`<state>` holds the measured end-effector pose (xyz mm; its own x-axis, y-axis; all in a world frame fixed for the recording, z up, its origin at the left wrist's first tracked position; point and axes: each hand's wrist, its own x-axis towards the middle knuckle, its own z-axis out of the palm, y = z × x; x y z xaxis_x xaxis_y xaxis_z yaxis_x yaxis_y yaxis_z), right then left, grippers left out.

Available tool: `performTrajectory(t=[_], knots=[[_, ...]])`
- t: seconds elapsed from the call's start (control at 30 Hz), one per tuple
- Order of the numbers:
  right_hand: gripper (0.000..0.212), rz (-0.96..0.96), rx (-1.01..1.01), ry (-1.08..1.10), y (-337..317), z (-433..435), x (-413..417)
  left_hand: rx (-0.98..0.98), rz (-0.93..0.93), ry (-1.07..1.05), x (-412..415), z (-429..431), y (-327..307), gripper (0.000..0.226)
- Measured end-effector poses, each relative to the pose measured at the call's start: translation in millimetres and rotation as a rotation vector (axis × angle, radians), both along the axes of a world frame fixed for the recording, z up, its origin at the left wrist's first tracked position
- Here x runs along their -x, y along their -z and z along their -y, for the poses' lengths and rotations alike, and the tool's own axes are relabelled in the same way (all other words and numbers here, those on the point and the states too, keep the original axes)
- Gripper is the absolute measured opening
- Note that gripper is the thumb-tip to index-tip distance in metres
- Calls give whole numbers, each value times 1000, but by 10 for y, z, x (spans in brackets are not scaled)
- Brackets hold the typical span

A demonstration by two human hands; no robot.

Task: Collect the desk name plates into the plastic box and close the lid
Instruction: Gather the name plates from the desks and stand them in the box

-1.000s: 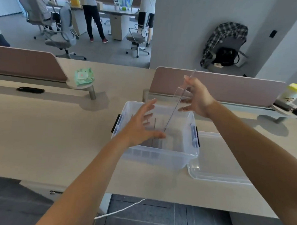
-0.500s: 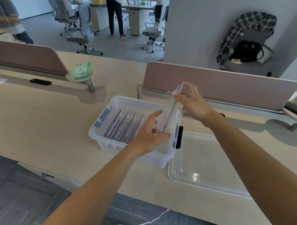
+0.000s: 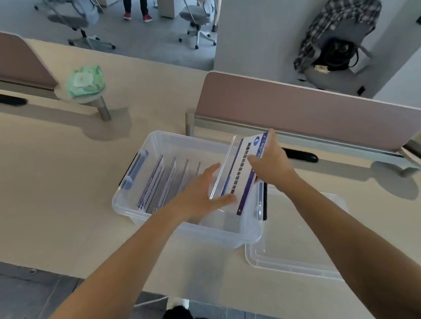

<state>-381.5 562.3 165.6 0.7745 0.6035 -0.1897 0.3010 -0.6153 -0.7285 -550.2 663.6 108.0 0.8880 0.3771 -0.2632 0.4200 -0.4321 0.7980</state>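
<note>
A clear plastic box (image 3: 157, 140) with dark side latches stands open on the beige desk. Several name plates (image 3: 162, 181) stand on edge in its left half. My right hand (image 3: 269, 164) grips the top of a clear acrylic name plate (image 3: 240, 175) with a white and purple card, tilted over the box's right half. My left hand (image 3: 200, 195) reaches into the box, fingers spread, its thumb against the plate's lower edge. The clear lid (image 3: 295, 235) lies flat on the desk just right of the box.
A pink divider panel (image 3: 303, 110) runs behind the box, with a black cable slot (image 3: 301, 155) at its foot. A green packet (image 3: 86, 81) rests on a small round stand at the left. Office chairs and standing people are beyond the desk.
The plate in my right hand has tipped from edge-on to face-up and sunk lower into the box's right side. My left hand has moved under its lower edge. The view has shifted closer.
</note>
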Motion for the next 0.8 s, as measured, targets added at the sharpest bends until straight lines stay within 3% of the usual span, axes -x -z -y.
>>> performTrajectory(t=[0.1,0.2,0.27,0.4,0.67,0.8], knots=[[47,10,66,28,177,-19,-49,-116,-39,48,-2,-288,313,81],[69,-24,138,33,376,-48,-65,-236,-105,142,3,-422,574,70],[81,-63,216,27,516,-98,-78,-369,-139,159,17,-506,696,69],[84,-146,335,-18,884,-275,-133,-558,-268,185,37,-732,877,77],[97,-270,487,-43,1319,-625,-75,-495,-390,212,13,-851,1103,98],[90,-313,490,-19,1427,-607,-121,-491,-430,219,7,-845,1170,101]])
